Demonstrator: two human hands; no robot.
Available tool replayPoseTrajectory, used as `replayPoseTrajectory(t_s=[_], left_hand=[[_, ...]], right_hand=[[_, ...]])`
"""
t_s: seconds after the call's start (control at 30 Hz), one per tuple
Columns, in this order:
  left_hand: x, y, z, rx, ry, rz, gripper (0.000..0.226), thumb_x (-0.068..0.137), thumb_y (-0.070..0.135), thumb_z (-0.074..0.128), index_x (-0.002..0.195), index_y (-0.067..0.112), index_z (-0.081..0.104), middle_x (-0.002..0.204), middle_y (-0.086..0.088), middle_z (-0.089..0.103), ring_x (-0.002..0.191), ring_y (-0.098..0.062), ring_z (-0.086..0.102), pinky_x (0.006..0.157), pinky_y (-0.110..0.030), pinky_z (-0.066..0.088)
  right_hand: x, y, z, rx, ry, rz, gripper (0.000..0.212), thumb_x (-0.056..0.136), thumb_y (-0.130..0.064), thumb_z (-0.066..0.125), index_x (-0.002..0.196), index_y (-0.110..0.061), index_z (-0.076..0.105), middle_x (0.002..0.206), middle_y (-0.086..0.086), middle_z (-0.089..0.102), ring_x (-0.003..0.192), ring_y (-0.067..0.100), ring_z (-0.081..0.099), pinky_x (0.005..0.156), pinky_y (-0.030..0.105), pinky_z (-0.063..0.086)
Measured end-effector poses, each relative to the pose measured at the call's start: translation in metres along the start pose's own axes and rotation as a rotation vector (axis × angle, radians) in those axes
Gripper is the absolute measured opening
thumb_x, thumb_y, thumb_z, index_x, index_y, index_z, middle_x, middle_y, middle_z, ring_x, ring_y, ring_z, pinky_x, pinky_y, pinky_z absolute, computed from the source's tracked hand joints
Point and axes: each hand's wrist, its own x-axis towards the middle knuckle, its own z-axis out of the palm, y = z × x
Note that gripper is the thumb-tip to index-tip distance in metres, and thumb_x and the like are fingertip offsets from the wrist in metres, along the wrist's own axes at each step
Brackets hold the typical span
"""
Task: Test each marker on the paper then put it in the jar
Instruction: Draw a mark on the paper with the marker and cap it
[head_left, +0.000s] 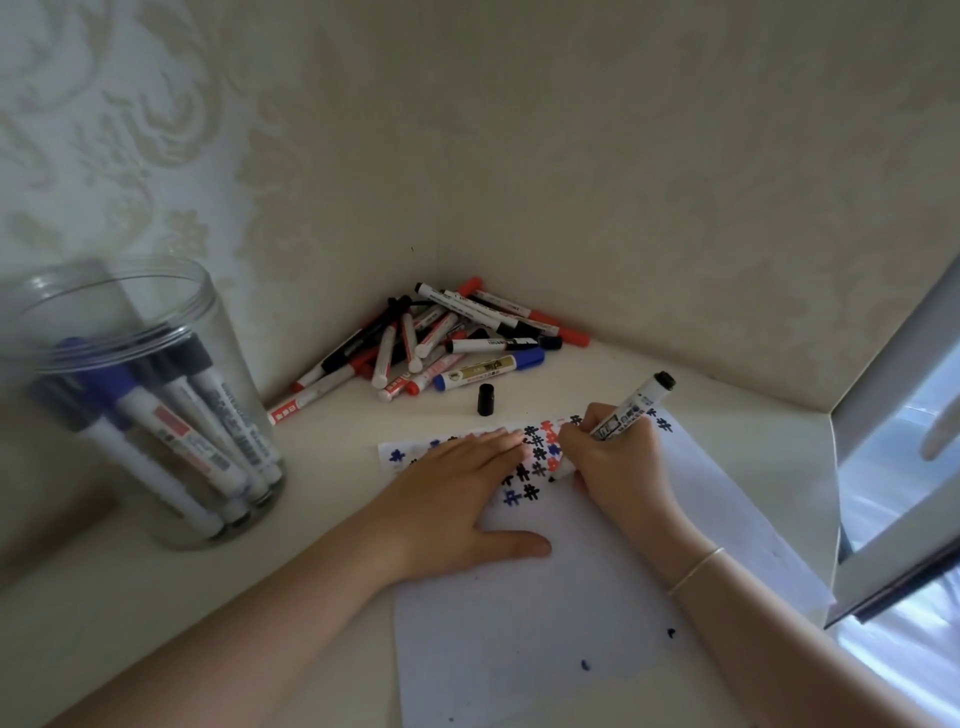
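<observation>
Several markers done, many left. Right hand (618, 462) pinches black marker (631, 408), tip on paper (545, 639); left hand (457, 499) spread flat, pressing sheet. Loose cap (485, 399) beside. Pile (441, 343) in corner untested; jar (135, 395) holds some tested ones.

Both arms are bare, with no sleeves showing at all. A thin white string bracelet (695, 570) goes round the wrist just behind the right hand (615, 465). The left hand (457, 499) has short, plain nails, with no rings on its fingers
</observation>
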Motion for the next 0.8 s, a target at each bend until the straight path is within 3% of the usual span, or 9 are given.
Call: replayPoseTrajectory(t_s=[0.07, 0.27, 0.43, 0.6, 0.73, 0.8], left_hand=[[0.0003, -0.0005, 0.0000, -0.001, 0.002, -0.002, 0.093, 0.079, 0.077, 0.041, 0.152, 0.032, 0.009, 0.159, 0.018, 0.000, 0.144, 0.001, -0.003, 0.110, -0.017, -0.010], [0.0021, -0.0029, 0.0025, -0.018, -0.001, -0.002, 0.095, 0.077, 0.080, 0.040, 0.152, 0.032, 0.009, 0.159, 0.018, -0.002, 0.144, 0.001, -0.005, 0.114, -0.020, -0.008], [0.0026, -0.0029, 0.0036, -0.008, 0.012, -0.001, 0.095, 0.076, 0.080, 0.039, 0.152, 0.031, 0.011, 0.159, 0.017, 0.000, 0.144, 0.000, -0.003, 0.114, -0.021, -0.008], [0.0033, -0.0049, 0.0040, 0.011, 0.017, 0.009, 0.095, 0.076, 0.081, 0.039, 0.152, 0.031, 0.010, 0.159, 0.018, 0.000, 0.144, 0.000, -0.003, 0.114, -0.021, -0.006], [0.0032, -0.0026, 0.0009, 0.008, 0.022, 0.005, 0.094, 0.076, 0.079, 0.043, 0.152, 0.032, 0.014, 0.158, 0.019, 0.003, 0.144, 0.000, 0.001, 0.110, -0.017, -0.005], [0.0029, -0.0012, -0.0025, -0.045, 0.024, -0.020, 0.091, 0.075, 0.079, 0.044, 0.150, 0.033, 0.021, 0.157, 0.021, 0.007, 0.143, 0.000, 0.010, 0.114, -0.021, 0.006]], right_hand=[[-0.0004, -0.0024, 0.0007, 0.039, -0.030, 0.024, 0.023, 0.082, -0.002, 0.061, 0.063, 0.001, 0.048, 0.051, 0.015, 0.048, 0.030, 0.009, 0.044, 0.035, 0.017, 0.032], [0.0026, 0.0019, 0.0032, -0.066, -0.002, 0.002, 0.033, 0.073, 0.003, 0.059, 0.053, -0.010, 0.036, 0.049, 0.007, 0.035, 0.044, 0.014, 0.031, 0.040, 0.020, 0.027], [0.0022, 0.0007, 0.0026, 0.036, -0.009, 0.033, 0.029, 0.080, 0.001, 0.061, 0.059, -0.006, 0.042, 0.051, 0.016, 0.048, 0.029, 0.012, 0.042, 0.034, 0.017, 0.031], [0.0035, 0.0047, 0.0039, -0.023, 0.012, 0.003, 0.043, 0.077, 0.004, 0.057, 0.050, -0.015, 0.031, 0.037, -0.009, 0.032, 0.034, 0.006, 0.030, 0.036, 0.014, 0.024], [0.0040, 0.0048, 0.0033, -0.040, 0.006, -0.025, 0.045, 0.075, 0.007, 0.057, 0.048, -0.016, 0.029, 0.042, -0.006, 0.027, 0.036, 0.006, 0.025, 0.039, 0.015, 0.022], [0.0059, 0.0055, -0.0021, 0.120, 0.048, 0.018, 0.038, 0.080, 0.005, 0.059, 0.051, -0.011, 0.039, 0.041, -0.001, 0.037, 0.034, 0.004, 0.030, 0.038, 0.018, 0.028]])
